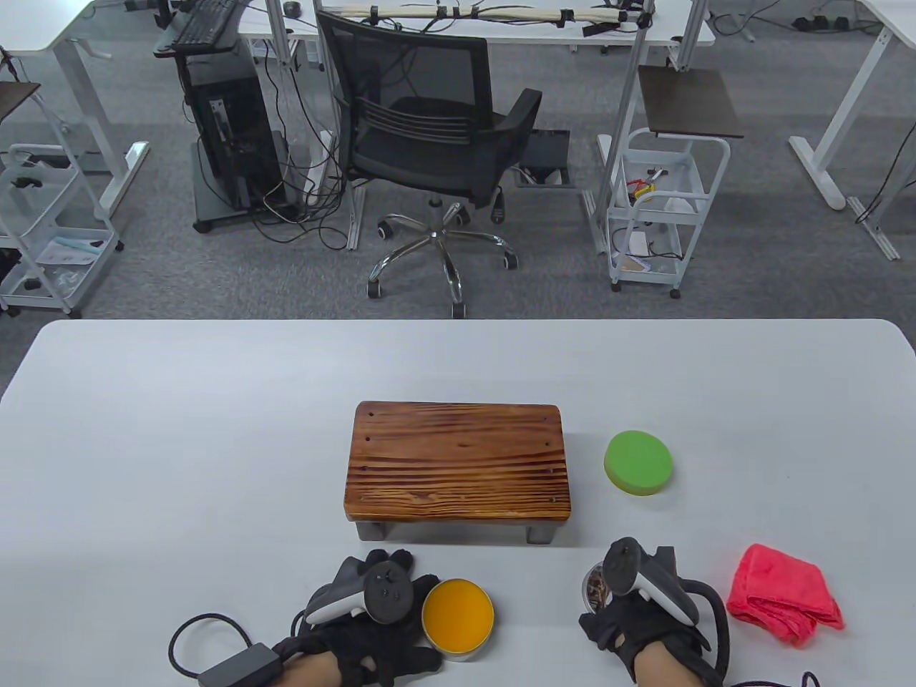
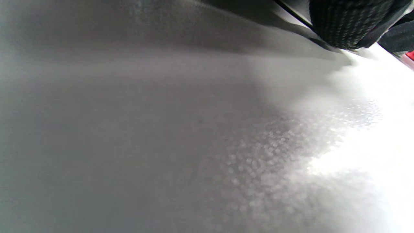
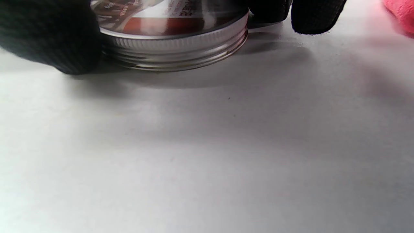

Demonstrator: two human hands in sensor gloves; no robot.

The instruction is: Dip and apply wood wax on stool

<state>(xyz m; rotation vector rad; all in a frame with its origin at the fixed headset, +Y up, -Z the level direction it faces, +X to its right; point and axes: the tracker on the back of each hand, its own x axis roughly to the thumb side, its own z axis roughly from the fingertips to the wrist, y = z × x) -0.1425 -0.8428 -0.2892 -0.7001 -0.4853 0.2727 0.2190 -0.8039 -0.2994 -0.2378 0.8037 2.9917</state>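
From my table view, the wooden stool [image 1: 458,461] stands in the middle of the tabletop [image 1: 179,444], its dark-grained seat facing up. In front of it, near the bottom edge, sits the open wax tin [image 1: 458,617], showing its orange-yellow wax. My left hand [image 1: 368,619] lies just to the tin's left, fingers against its side; I cannot tell whether they curl round it. The left wrist view gives me only blurred tabletop and a dark gloved fingertip at the top right.

My right hand [image 1: 640,608] is on the other side, well apart from the tin, and it is over the metal lid [image 3: 176,45]. In the right wrist view the lid lies flat on the tabletop with its printed top up, threaded rim showing, and gloved fingers [image 3: 48,38] sit down around its edge on both sides, so I read that hand as grasping the lid.

A green round sponge pad [image 1: 639,462] lies just right of the stool. A folded pink cloth [image 1: 783,594] sits right of my right hand.
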